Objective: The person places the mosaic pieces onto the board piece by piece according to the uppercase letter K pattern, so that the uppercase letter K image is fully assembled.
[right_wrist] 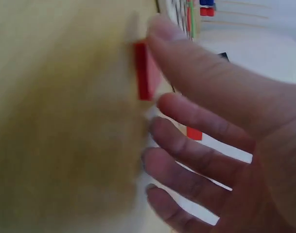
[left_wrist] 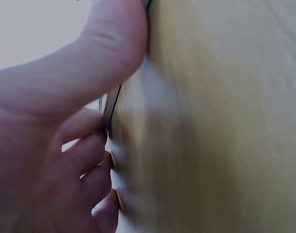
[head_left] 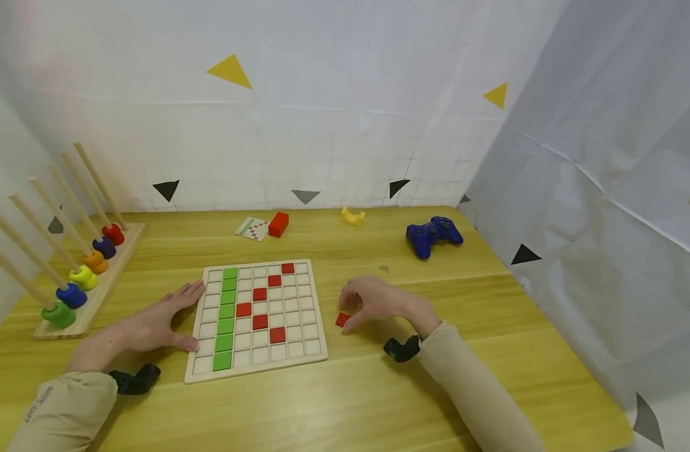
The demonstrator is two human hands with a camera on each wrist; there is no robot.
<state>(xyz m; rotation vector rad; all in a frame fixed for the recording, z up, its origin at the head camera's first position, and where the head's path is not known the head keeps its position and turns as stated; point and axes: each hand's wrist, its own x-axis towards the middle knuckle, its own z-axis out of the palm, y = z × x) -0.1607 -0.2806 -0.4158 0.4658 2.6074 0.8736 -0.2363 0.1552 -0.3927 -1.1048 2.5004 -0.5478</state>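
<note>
A square wooden grid board (head_left: 291, 305) lies on the table in the head view. Green tiles (head_left: 226, 311) fill one column near its left side, and several red tiles (head_left: 260, 322) form a sideways V across it. My left hand (head_left: 152, 323) rests along the board's left edge, thumb and fingers spread. To the right of the board, a loose red tile (head_left: 341, 319) lies on the table. My right hand (head_left: 378, 301) is over that tile, its thumb tip right at one edge; in the right wrist view the index fingertip is near the tile's (right_wrist: 148, 73) other end.
At the left stands a wooden peg rack (head_left: 110, 276) with coloured rings. Along the back lie a small pattern card (head_left: 252, 229), a red block (head_left: 279, 224), a yellow curved piece (head_left: 353, 217) and a blue game controller (head_left: 434, 235). Hanging white sheets border the table.
</note>
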